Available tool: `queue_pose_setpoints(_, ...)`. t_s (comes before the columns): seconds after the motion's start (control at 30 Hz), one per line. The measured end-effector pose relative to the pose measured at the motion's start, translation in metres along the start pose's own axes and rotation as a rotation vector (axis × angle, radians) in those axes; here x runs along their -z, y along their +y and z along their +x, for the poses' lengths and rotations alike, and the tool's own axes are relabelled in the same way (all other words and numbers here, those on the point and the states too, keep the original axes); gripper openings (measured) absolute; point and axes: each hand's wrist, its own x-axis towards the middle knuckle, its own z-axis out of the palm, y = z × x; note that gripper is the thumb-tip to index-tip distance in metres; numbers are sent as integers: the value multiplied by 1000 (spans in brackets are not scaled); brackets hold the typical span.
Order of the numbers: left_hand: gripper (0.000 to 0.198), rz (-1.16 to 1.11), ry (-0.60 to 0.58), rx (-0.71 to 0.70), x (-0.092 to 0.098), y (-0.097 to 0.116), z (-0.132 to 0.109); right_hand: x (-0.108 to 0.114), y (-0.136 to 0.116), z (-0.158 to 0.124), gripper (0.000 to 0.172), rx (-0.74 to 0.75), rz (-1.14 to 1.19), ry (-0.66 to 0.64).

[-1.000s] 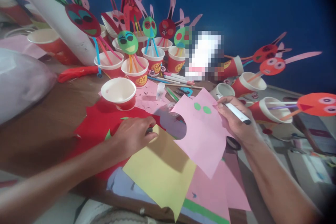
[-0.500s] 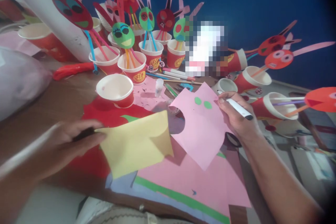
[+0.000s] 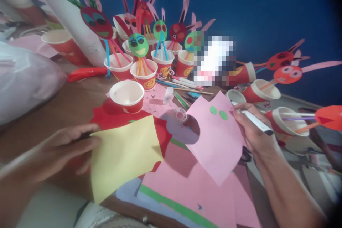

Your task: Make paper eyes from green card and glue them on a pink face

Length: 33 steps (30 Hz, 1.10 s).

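Left hand [image 3: 71, 146]: grip pinching corner of yellow paper sheet [image 3: 125, 153] above red paper [image 3: 103, 114]. Right hand [image 3: 258, 133]: grip grasping white black-ended marker [image 3: 253, 120] and notched pink paper sheet [image 3: 216, 146] bearing green discs [image 3: 213, 110]. Farther out: red-and-white paper cups [image 3: 127, 94] along brown counter [image 3: 72, 101].

beyond the pink sheet [image 3: 213, 146], a pixelated patch [image 3: 215, 60] masks whatever lies there. right of the sheet, the right hand [image 3: 255, 134] covers part of the white marker [image 3: 255, 121], a dark loop [image 3: 249, 156] shows only partly, and an orange paper face [image 3: 331, 117] is cut by the picture's edge. left of it, the left hand [image 3: 66, 146] blurs where it grips the yellow sheet [image 3: 125, 153]; farther left, a plastic bag [image 3: 26, 82] is cut off.
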Motion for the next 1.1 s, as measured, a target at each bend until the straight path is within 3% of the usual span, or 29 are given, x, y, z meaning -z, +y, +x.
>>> queue_pose_setpoints(0.13, 27, -371, -321, -11, -16, 18, 8, 3, -14, -1, 33, -31, 26, -8)
queue_pose_setpoints(0.23, 24, -402, -521, -123, -20, 25, 11, 5, -22, -3, 38, -33, 23, -3)
queue_pose_setpoints(0.4, 20, -491, -725, -163, -22, 31, 16, 5, -25, -6, 39, -55, 3, -22)
queue_pose_setpoints(0.5, 25, -521, -936, -171, -38, 36, 22, 6, -24, -7, 37, -64, -12, -39)
queue_pose_setpoints(0.57, 31, -479, -983, -126, -56, 39, 26, 8, -23, -7, 37, -66, -26, -49)
queue_pose_setpoints(0.6, 31, -418, -963, -112, -65, 41, 28, 9, -22, -7, 37, -67, -36, -53)
queue_pose_setpoints(0.7, 26, -239, -701, -130, -88, 46, 31, 12, -18, -7, 35, -67, -72, -67)
queue_pose_setpoints(0.8, 24, -3, -476, -189, -97, 52, 32, 13, -14, -8, 33, -55, -143, -68)
queue_pose_setpoints(0.9, 28, 307, -223, -345, -93, 58, 32, 8, -14, -12, 32, -30, -221, -81)
queue_pose_setpoints(1.1, 28, 515, -82, -314, -74, 73, 41, -6, -16, -27, 27, 49, -460, -222)
